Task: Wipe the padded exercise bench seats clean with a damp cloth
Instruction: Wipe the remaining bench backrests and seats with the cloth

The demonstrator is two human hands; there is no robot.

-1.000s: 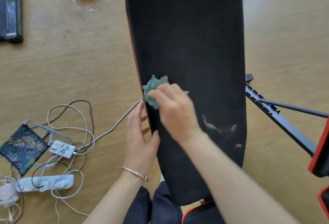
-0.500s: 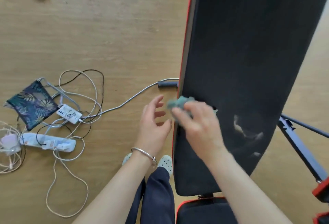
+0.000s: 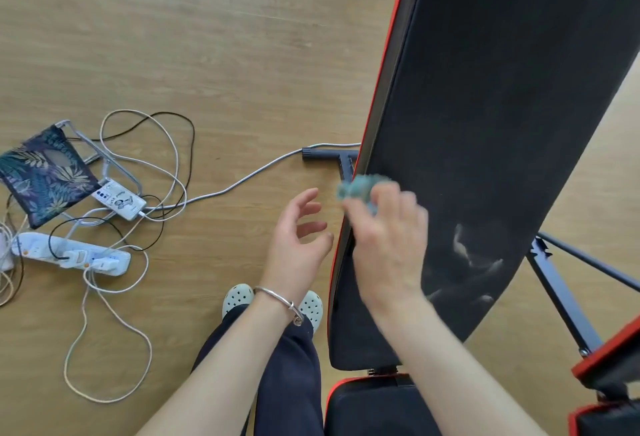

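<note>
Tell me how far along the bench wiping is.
Nothing looks clearly finished. In hand: the right hand grips the teal cloth at the left edge of the back pad; the left hand hovers open. Left: whitish smears low on that pad, plus the seat pad below.

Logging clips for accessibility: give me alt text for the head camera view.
A person's right hand holds a bunched teal cloth at the left edge of a long black padded bench; the left hand hovers open beside it. On the wooden floor lie cables and a power strip.
</note>
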